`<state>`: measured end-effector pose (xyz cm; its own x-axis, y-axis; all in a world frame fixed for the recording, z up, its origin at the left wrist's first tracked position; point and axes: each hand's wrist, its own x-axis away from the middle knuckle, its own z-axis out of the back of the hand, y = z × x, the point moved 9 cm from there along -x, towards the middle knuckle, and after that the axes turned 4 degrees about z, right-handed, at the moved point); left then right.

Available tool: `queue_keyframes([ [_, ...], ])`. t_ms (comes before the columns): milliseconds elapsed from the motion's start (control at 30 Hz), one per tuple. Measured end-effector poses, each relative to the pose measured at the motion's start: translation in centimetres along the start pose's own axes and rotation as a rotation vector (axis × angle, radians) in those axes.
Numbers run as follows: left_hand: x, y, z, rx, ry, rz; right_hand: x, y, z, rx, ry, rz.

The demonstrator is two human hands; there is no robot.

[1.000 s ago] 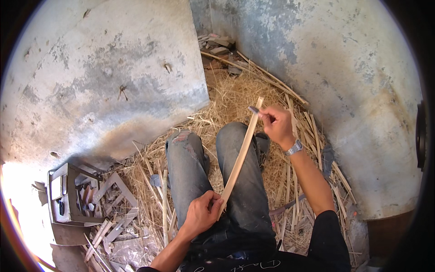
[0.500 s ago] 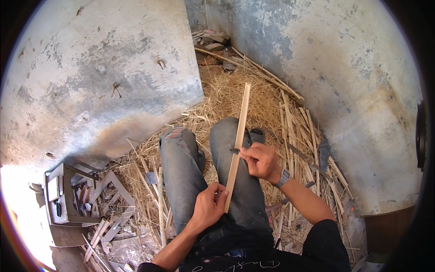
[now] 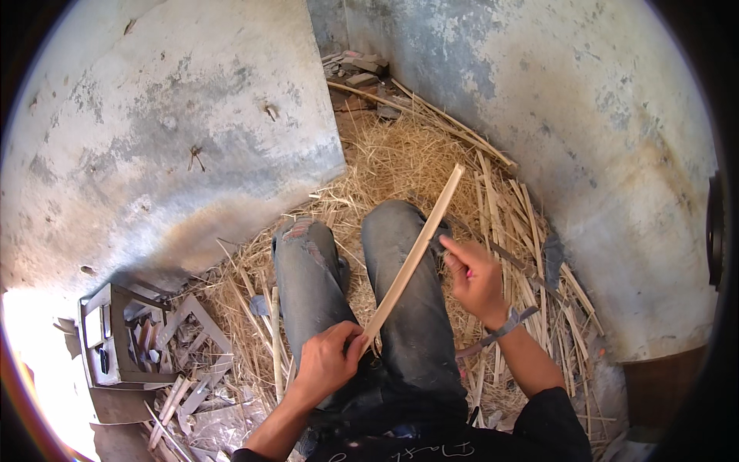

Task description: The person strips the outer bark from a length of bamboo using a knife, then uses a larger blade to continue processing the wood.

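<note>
A long pale bamboo strip lies slantwise over my right thigh, its far end leaning to the right. My left hand is closed on its near end, thumb and fingers pinching it. To the right of the strip and apart from it is my right hand, its fingers curled closed. A small dark blade, clearer in the earlier frame, is in that hand; now the fingers mostly hide it. A spot of pink shows between the fingers. My jeans-covered knees are side by side under the work.
Bamboo shavings cover the floor ahead. Several long strips lie at the right beside a weathered curved wall. At the left stands an overturned-looking wooden frame with scraps in it. Bricks or rubble sit in the far corner.
My right hand has come off the strip and moved right. The strip's far end has swung right and nearer, while my left hand has shifted slightly left and down with its near end.
</note>
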<state>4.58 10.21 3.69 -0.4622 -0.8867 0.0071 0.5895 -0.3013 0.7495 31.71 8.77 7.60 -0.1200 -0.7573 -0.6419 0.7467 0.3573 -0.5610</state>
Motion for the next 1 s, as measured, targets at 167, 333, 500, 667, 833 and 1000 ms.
queue_keyframes([
  [167,1.4,-1.3,1.5,-0.015,0.005,0.032,-0.9,5.1,5.6,0.294,0.139,-0.146],
  [333,2.0,-2.1,2.1,-0.073,0.03,0.02,0.5,8.1,7.0,0.818,-0.257,-0.415],
  [500,1.8,-1.9,2.3,-0.185,0.036,-0.016,-0.7,5.9,5.0,0.347,-0.154,-0.369],
  [667,1.9,-1.8,2.9,-0.262,0.045,-0.015,-2.0,3.0,2.1,0.086,0.083,-0.164],
  [833,2.1,-1.7,2.8,-0.287,0.044,-0.022,-3.0,4.1,0.7,0.236,0.101,-0.125],
  [1000,2.1,-1.4,2.6,-0.294,0.027,-0.017,-2.9,4.2,0.1,0.289,0.167,0.022],
])
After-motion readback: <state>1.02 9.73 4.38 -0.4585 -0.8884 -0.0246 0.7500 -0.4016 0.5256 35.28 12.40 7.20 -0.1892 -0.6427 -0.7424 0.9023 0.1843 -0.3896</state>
